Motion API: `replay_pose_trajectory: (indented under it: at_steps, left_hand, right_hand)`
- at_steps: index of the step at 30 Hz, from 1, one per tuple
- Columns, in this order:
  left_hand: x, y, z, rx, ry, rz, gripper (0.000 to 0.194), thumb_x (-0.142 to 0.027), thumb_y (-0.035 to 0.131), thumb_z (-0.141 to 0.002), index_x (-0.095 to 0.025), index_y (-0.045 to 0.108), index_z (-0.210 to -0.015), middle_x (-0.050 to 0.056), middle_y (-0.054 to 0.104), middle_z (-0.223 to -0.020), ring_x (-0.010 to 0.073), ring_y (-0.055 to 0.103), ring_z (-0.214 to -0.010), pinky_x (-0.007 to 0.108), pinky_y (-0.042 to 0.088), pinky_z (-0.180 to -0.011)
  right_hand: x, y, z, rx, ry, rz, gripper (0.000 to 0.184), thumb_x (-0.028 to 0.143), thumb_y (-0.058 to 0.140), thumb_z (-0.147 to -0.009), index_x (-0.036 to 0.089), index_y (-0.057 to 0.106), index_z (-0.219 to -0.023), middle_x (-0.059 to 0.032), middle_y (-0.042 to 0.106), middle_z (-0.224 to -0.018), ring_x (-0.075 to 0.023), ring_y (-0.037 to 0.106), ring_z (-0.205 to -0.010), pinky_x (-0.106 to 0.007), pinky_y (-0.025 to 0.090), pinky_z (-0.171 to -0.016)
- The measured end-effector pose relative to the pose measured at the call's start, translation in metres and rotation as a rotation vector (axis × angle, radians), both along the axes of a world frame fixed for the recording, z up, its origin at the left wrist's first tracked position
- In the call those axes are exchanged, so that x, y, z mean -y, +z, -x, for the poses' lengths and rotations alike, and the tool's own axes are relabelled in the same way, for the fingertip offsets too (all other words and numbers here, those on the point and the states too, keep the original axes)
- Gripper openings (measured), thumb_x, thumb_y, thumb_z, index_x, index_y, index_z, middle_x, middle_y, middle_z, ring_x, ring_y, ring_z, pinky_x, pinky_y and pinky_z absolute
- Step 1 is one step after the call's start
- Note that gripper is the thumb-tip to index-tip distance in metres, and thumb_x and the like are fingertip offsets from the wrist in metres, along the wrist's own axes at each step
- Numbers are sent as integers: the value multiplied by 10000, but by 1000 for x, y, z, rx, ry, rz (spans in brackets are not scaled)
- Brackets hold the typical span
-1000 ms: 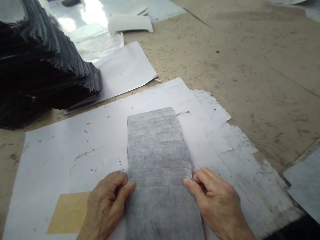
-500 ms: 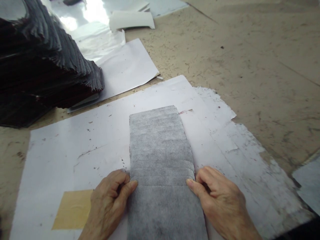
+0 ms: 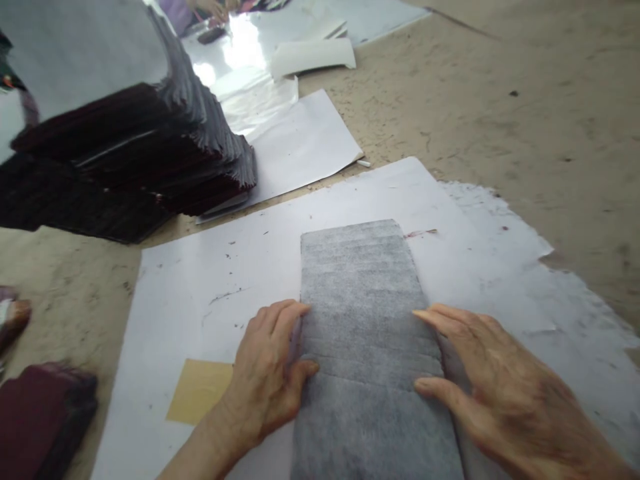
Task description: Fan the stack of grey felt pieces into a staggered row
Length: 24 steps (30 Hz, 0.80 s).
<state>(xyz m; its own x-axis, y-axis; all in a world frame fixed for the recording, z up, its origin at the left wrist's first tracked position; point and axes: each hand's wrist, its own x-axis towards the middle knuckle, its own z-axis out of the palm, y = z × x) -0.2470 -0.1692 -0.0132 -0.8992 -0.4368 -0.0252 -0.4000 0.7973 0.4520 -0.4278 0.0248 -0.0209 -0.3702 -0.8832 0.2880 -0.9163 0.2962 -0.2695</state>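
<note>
A long grey fabric-like strip (image 3: pixel 363 300) with several crosswise creases lies on a large white sheet (image 3: pixel 175 293). At its left edge rests my left hand (image 3: pixel 270 367), thumb and fingers spread, their tips touching the strip's margin. My right hand (image 3: pixel 495 380) is at the opposite edge, also with thumb and fingers apart and the tips on the strip. Neither hand is closed around it. The near end of the strip runs out of the bottom of the view.
A tall stack of dark, grey-topped pieces (image 3: pixel 165 147) stands at the upper left. A yellow patch (image 3: pixel 200 393) is on the white sheet. Dark red pieces (image 3: pixel 40 420) lie at the lower left. Another person's hand (image 3: pixel 213 10) shows at the far top.
Both hands have loosened from a pinch on the strip's edges and spread their fingers farther up along it. The view has shifted left, bringing the dark red pieces into sight.
</note>
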Motion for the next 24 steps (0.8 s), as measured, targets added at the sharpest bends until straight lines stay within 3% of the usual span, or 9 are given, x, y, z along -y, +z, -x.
replay_pose_trajectory:
  at_steps: [5,9,12,14,18,24]
  left_hand:
    - [11,9,13,98,14,-220,522,-170,626,-654,-213,414,-1128,67,506,-1091,237,460,-984,420,412,-846]
    - [8,10,14,120,74,-298,316,-182,608,-651,-203,474,-936,42,506,-951,223,457,-899,384,400,-774]
    - [0,8,8,151,132,-283,123,-239,578,-710,-199,463,-723,24,496,-812,209,461,-814,359,381,-712]
    - [-7,5,0,145,192,-280,171,-269,551,-759,-196,439,-652,13,489,-749,193,469,-770,339,377,-691]
    - [-18,-1,-14,58,257,-276,180,-318,520,-815,-199,477,-687,9,508,-757,178,495,-764,316,393,-699]
    - [-20,-6,-16,13,300,-284,219,-351,519,-820,-201,488,-665,10,511,-746,171,497,-750,300,392,-694]
  right_hand:
    - [6,-3,8,121,30,11,242,339,467,-798,178,533,-967,-55,590,-817,-193,588,-750,-326,505,-630]
    - [7,0,-1,165,-16,50,121,326,466,-805,213,508,-813,-19,564,-718,-155,577,-628,-265,475,-517]
    - [1,-1,-15,105,-104,28,168,341,424,-843,217,486,-748,-9,543,-668,-149,565,-593,-260,446,-493]
    - [-6,-4,-25,39,-182,-7,219,366,424,-860,217,462,-704,0,518,-627,-145,553,-570,-262,426,-493]
    - [-20,-11,-39,27,-278,-38,259,425,458,-869,205,484,-735,11,537,-642,-119,560,-578,-237,428,-539]
    - [-22,-11,-46,4,-367,-87,391,492,413,-882,216,468,-611,30,481,-529,-101,502,-449,-239,348,-425]
